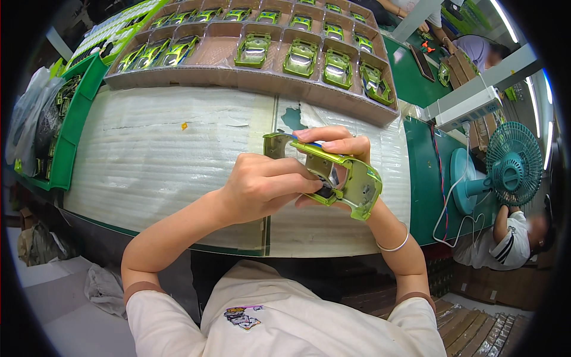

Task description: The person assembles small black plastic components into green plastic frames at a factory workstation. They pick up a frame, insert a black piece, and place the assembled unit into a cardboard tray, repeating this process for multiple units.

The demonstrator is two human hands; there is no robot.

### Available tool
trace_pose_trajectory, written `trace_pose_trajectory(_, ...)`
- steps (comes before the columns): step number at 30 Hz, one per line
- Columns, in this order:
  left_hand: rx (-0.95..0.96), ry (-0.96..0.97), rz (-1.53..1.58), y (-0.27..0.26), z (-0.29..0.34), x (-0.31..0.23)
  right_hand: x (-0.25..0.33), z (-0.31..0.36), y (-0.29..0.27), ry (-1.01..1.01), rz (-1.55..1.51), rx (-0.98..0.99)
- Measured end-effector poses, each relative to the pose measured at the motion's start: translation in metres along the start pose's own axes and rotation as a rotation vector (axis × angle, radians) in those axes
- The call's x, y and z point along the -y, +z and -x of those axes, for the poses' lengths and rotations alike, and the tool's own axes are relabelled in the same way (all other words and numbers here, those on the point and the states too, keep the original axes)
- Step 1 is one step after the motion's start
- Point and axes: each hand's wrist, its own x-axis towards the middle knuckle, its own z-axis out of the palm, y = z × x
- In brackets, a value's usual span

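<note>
Nearer than the cardboard tray, the right hand curls around a green car shell while the half-curled left hand reaches inside it, its hold unclear.

A glossy yellow-green toy car body shell was held aloft over the foam-covered table, clear of its surface. It was tilted, with one end pointed to the left and the other, broader end turned to the right and slightly downward. The hollow interior was exposed to view, and its walls were seen to be duller than the bright outer edge. Blue marking was shown along the upper side, where it was partly covered by fingertips. Within the shell, a clear pane and a small dark piece were seen; whether either was fastened could not be told.
</note>
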Motion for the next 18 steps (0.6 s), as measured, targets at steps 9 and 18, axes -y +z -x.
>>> trace_pose_trajectory(9,-0.057,-0.008,0.043,0.007,-0.001,-0.004,0.004,-0.003,-0.001,0.063,-0.093,0.058)
trace_pose_trajectory(18,-0.030,-0.134,0.166,0.004,-0.001,-0.012,-0.001,0.002,-0.002,0.080,-0.102,0.049)
